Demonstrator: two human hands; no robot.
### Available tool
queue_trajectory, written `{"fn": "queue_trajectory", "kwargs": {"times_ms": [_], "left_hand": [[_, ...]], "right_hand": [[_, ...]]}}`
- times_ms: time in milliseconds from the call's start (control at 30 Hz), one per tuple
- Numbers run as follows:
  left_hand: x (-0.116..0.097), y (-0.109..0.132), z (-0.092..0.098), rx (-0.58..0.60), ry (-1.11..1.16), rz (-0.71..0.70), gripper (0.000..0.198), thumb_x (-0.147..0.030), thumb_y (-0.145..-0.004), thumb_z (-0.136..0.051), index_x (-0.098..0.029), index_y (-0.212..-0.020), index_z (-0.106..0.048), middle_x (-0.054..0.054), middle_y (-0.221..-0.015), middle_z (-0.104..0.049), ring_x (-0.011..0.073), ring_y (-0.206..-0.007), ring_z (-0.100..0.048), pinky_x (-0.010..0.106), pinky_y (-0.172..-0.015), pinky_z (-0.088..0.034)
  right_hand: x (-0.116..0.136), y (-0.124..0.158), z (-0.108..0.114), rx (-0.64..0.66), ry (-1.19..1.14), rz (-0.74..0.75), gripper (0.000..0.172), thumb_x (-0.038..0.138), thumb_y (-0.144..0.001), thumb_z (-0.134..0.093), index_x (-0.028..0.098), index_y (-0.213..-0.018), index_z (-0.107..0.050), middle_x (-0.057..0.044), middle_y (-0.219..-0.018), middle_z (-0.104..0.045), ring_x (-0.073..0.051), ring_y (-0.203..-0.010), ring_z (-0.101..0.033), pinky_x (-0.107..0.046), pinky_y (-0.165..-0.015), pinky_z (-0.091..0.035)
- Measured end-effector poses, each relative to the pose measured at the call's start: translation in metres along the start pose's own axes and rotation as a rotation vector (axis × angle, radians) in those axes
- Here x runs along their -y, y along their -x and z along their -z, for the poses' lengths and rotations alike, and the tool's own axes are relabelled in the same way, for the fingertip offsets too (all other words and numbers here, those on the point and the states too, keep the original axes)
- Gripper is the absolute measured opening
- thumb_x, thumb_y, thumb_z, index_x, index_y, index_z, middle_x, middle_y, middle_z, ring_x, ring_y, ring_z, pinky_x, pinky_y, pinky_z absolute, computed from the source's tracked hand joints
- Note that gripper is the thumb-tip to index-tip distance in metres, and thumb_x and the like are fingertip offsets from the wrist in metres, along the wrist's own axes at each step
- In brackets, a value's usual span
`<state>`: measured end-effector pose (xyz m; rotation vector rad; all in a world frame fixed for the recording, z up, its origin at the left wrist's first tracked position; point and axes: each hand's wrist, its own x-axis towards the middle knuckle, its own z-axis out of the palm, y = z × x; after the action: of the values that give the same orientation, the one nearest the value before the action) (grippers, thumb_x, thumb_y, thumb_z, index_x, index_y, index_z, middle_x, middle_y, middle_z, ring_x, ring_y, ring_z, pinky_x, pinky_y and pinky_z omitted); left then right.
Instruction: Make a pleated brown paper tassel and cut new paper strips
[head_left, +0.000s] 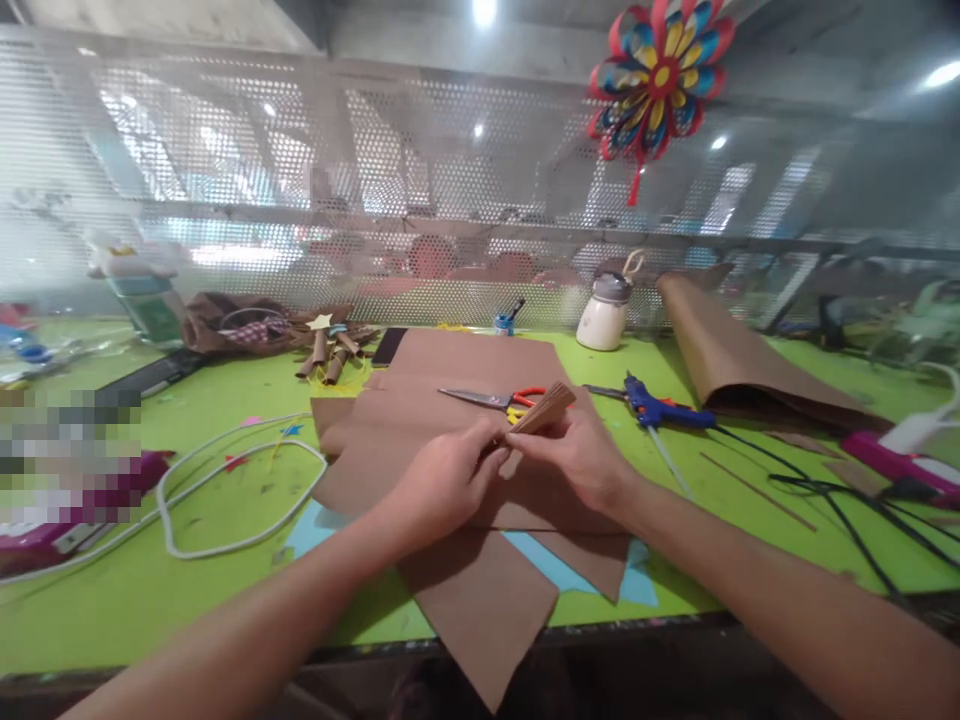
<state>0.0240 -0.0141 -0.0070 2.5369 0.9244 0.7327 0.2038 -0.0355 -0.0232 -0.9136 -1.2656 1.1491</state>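
A narrow stack of folded brown paper [546, 408] is pinched between both hands above the table. My left hand [457, 470] closes on its lower left end, thumb and fingertips together. My right hand [581, 455] grips the same paper from the right, its fingers partly hidden behind it. Beneath the hands lie large brown paper sheets [480, 570], one corner hanging past the table's front edge. Scissors [487, 399] with red and yellow handles rest on the sheets just behind the hands. Light blue paper [551, 562] shows under the brown sheets.
Right of the hands lies a blue glue gun [664, 405] with a black cord. A large rolled brown paper [750, 360] and a white bottle [602, 315] stand farther back. Small brown paper rolls [330, 350] sit back left. A white cable [169, 530] loops on the green table [247, 600].
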Motion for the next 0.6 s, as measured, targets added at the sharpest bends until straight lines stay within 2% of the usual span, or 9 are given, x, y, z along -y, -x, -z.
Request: {"fn": "queue_trajectory", "kwargs": {"times_ms": [233,333,467,600], "left_hand": [[0.001,-0.005,0.003,-0.029,0.113,-0.026,0.017,-0.027,-0.088,-0.048,-0.017,-0.077,-0.057,0.000,-0.069,-0.058,0.0123,-0.064,-0.052,0.022,-0.061,-0.037],[-0.001,-0.005,0.007,0.004,0.168,-0.058,0.018,-0.026,-0.088,-0.048,-0.016,-0.078,-0.059,-0.001,-0.068,-0.056,0.0112,-0.063,-0.049,0.022,-0.061,-0.036],[-0.003,-0.003,0.010,0.026,0.151,-0.061,0.018,-0.026,-0.088,-0.048,-0.017,-0.075,-0.055,-0.003,-0.066,-0.052,0.0102,-0.061,-0.045,0.021,-0.058,-0.034],[-0.003,-0.002,0.009,-0.011,0.110,-0.035,0.019,-0.026,-0.086,-0.050,-0.017,-0.069,-0.052,-0.004,-0.062,-0.049,0.0096,-0.058,-0.043,0.021,-0.056,-0.031]], "right_hand": [[0.010,0.003,-0.003,0.006,-0.001,0.002,0.020,0.030,-0.060,-0.081,0.018,-0.073,-0.072,-0.001,-0.074,-0.071,-0.016,-0.074,-0.064,-0.031,-0.076,-0.050],[0.011,0.005,0.000,-0.004,0.019,0.039,0.017,0.030,-0.062,-0.081,0.019,-0.073,-0.074,-0.001,-0.075,-0.072,-0.017,-0.074,-0.065,-0.033,-0.077,-0.050],[0.013,0.006,0.005,-0.058,0.009,0.073,0.014,0.028,-0.063,-0.080,0.020,-0.073,-0.075,-0.001,-0.075,-0.071,-0.017,-0.076,-0.063,-0.034,-0.081,-0.048],[0.022,0.005,0.009,-0.102,-0.010,0.094,0.011,0.026,-0.065,-0.079,0.019,-0.072,-0.075,-0.002,-0.078,-0.069,-0.017,-0.080,-0.061,-0.033,-0.081,-0.048]]}}
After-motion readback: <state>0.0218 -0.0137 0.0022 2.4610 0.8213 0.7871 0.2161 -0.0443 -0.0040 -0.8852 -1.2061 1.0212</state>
